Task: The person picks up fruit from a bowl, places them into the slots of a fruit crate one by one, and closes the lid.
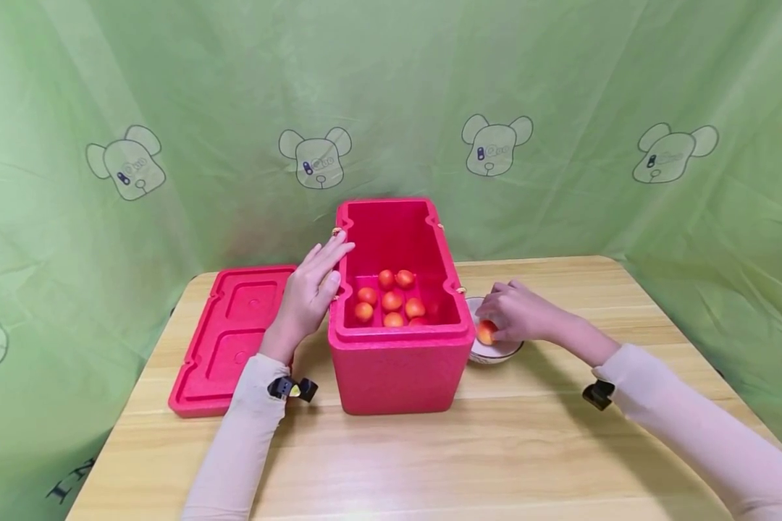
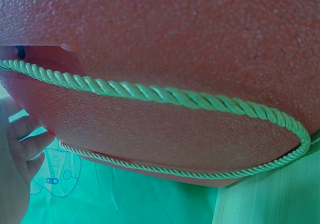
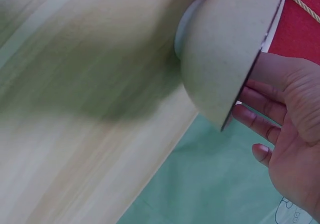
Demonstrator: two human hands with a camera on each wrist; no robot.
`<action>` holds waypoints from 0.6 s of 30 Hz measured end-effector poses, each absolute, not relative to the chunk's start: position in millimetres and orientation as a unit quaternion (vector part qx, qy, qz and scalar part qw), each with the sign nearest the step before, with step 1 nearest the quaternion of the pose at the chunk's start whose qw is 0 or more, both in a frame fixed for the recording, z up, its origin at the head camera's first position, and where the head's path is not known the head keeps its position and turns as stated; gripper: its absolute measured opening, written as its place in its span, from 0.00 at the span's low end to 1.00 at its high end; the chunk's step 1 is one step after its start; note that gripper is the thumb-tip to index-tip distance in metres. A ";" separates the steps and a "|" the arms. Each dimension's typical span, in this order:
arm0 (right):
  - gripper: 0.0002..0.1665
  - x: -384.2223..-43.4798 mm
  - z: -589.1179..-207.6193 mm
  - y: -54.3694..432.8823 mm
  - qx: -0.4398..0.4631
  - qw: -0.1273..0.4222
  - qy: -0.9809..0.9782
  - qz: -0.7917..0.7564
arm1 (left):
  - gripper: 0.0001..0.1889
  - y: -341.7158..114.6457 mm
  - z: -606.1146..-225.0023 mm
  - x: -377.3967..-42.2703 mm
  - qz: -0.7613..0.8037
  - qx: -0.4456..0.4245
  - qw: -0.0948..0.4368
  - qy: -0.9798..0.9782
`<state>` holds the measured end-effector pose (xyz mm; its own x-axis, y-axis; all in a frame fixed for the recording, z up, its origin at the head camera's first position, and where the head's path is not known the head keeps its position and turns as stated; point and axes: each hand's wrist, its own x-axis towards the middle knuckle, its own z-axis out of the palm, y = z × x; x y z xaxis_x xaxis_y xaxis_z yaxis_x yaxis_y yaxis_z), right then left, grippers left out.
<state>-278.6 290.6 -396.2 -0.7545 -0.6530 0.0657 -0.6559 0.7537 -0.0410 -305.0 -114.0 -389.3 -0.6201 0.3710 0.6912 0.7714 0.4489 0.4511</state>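
Note:
A tall red foam box (image 1: 400,373) stands lidless on the table, with several small orange-red round fruits (image 1: 392,301) on its floor. My left hand (image 1: 309,289) rests on the box's left rim, fingers stretched out over the edge. To the right of the box is a pale bowl (image 3: 225,49) with a dark rim. My right hand (image 1: 518,311) reaches into this bowl, its fingers around an orange-red fruit (image 1: 486,332). In the right wrist view the bowl wall hides the fruit and the fingertips.
A red lid (image 1: 198,362) lies flat on the wooden table (image 1: 404,463), left of the box. Twisted cord (image 2: 180,98) loops along the box's side. Green cloth (image 1: 404,87) with mouse-head drawings hangs behind the table and at its sides.

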 end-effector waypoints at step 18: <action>0.16 -282.1 -409.0 279.2 0.379 0.049 -0.924 0.012 | 0.28 -113.7 -389.0 -306.5 -0.390 -0.352 0.259 -0.810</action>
<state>-282.1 279.2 -409.0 -0.7079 -0.6991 0.1006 -0.7016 0.7124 0.0143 -306.5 -113.7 -389.0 -0.6180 0.3694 0.6940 0.7729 0.4472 0.4502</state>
